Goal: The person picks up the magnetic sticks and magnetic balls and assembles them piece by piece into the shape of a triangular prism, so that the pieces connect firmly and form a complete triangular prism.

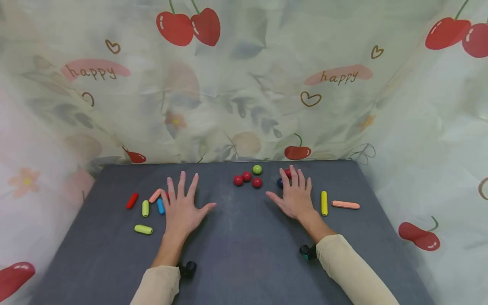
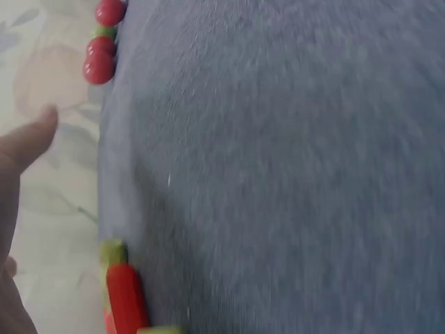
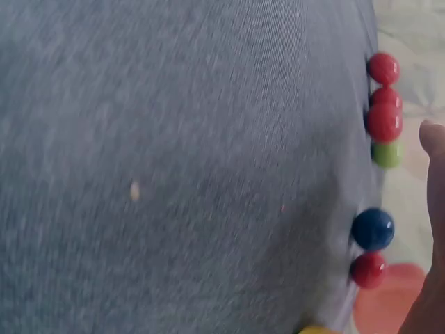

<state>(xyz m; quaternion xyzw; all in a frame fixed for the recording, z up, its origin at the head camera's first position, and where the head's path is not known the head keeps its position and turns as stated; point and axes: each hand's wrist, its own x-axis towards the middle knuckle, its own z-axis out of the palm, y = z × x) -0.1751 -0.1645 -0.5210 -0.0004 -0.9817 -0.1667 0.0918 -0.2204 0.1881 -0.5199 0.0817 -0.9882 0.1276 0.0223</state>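
My left hand (image 1: 181,212) is held over the dark table with its fingers spread straight, and it grips nothing. Beside it lie short coloured sticks: a red one (image 1: 132,201), a pink one (image 1: 155,195), a blue one (image 1: 161,206) and two yellow-green ones (image 1: 145,208). Another red stick (image 2: 127,299) shows in the left wrist view, below the thumb. The fingers of my right hand (image 1: 296,200) are also spread and hold nothing. By its fingertips are a dark blue ball (image 3: 373,229) and a red ball (image 3: 368,270), both partly covered in the head view.
Three red balls (image 1: 257,183) and a green ball (image 1: 257,170) sit near the table's back edge, between the hands. Right of my right hand lie a yellow stick (image 1: 324,203) and a longer pink stick (image 1: 345,205). A printed cloth (image 1: 228,123) hangs behind the table (image 1: 244,262).
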